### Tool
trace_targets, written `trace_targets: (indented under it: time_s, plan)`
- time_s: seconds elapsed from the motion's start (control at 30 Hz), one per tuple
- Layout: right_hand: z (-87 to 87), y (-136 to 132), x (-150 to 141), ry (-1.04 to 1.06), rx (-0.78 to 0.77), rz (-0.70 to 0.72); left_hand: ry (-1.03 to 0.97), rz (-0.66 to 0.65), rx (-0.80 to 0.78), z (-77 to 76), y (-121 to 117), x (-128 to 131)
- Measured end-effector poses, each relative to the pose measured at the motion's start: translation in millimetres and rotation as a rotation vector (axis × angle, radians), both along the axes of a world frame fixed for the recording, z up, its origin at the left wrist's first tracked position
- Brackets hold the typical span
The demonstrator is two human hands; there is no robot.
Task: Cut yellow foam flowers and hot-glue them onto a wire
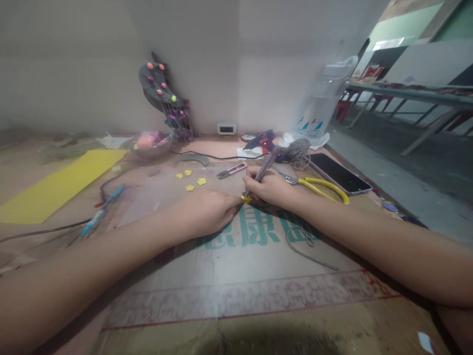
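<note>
A greyish-purple pen (267, 165) is gripped upright and slanted in my right hand (271, 186). Its lower end is hidden by the fingers, just above a small yellow flower cutout (246, 199). My left hand (212, 211) is closed, with its fingertips pressed on the left edge of that flower on the tabletop. Several similar yellow flowers (189, 188) lie loose beyond my left hand. Pink-handled thread snips (232, 170) rest behind them. Pliers with yellow handles (321, 187) lie beside my right wrist.
At left are a yellow sheet (59, 187) and a blue marker (103, 209). A phone (340, 172), a clear bottle (320, 101), grey cord (298, 152) and a glue gun (261, 141) stand at right and back. A decorated grey crescent (158, 88) stands by the wall.
</note>
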State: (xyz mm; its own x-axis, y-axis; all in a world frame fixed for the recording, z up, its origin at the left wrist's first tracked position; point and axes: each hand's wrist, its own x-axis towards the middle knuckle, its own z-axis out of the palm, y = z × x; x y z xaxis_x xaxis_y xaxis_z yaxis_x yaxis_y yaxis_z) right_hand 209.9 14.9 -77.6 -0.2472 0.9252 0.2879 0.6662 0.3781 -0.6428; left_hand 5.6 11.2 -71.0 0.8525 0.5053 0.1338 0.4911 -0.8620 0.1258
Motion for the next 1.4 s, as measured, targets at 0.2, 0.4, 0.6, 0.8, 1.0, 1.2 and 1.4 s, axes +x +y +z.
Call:
trace_targets:
  time_s: [0.2, 0.4, 0.6, 0.8, 1.0, 1.2, 1.4]
  plan:
    - [-0.3, -1.4, -0.9, -0.027, 0.025, 0.036, 0.095, 0.025, 0.083, 0.6, -0.1, 1.3]
    - [0.5, -1.3, -2.6, -0.055, 0.045, 0.039, 0.129, 0.016, 0.128, 2.8, -1.3, 2.5]
    - [2.0, -1.5, -4.4, -0.065, 0.036, -0.003, 0.134, 0.029, 0.138, 4.5, -2.6, 3.0]
    - [-0.2, 0.0, -2.9, -0.059, 0.037, -0.003, 0.132, 0.031, 0.134, 3.7, -1.8, 3.5]
    - [0.3, -1.4, -3.6, -0.059, 0.048, 0.016, 0.127, 0.030, 0.132, 2.6, -1.7, 3.1]
    - [1.1, -0.7, -3.1, -0.022, 0.017, -0.020, 0.139, 0.029, 0.111, 3.9, -1.9, 2.9]
    - [2.4, 0.0, -3.0, 0.005, 0.050, -0.075, 0.169, 0.088, 0.162, 4.0, -3.2, 3.3]
